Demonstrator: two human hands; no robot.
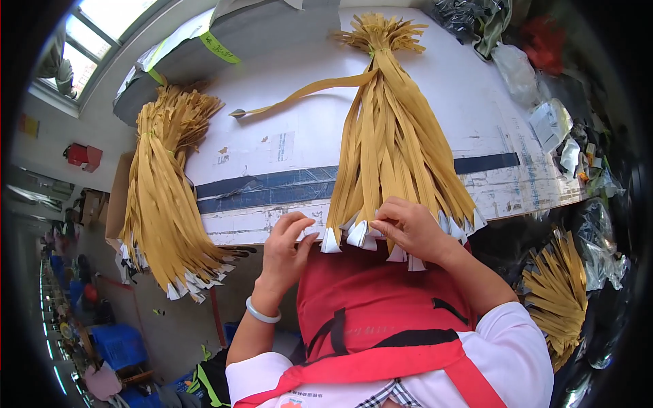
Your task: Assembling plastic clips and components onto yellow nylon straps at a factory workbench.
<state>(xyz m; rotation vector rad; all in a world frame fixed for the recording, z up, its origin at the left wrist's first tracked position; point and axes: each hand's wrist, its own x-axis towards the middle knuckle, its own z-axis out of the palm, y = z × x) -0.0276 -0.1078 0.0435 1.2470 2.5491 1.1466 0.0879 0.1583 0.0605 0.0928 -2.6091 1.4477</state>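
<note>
A large bundle of mustard-yellow zipper strips (pixel 391 129) lies across the table, tied near its far end. The near ends carry white tabs (pixel 331 241) that hang at the table's front edge. My right hand (pixel 411 228) is closed in a pinch on the end of one zipper strip, beside its folded white tab (pixel 360 234). To the left of the bundle my left hand (pixel 286 251) is raised, fingers curled, with a gap between thumb and forefinger. Nothing that I can make out is in it. A single strip (pixel 306 90) curves out leftward from the bundle's upper part.
A second tied bundle (pixel 160 190) hangs over the table's left edge. More yellow strips (pixel 561 299) sit low at the right. Dark tape (pixel 272 190) crosses the white tabletop (pixel 286 149). Plastic bags (pixel 517 71) crowd the right side. A blue crate (pixel 119 345) stands on the floor.
</note>
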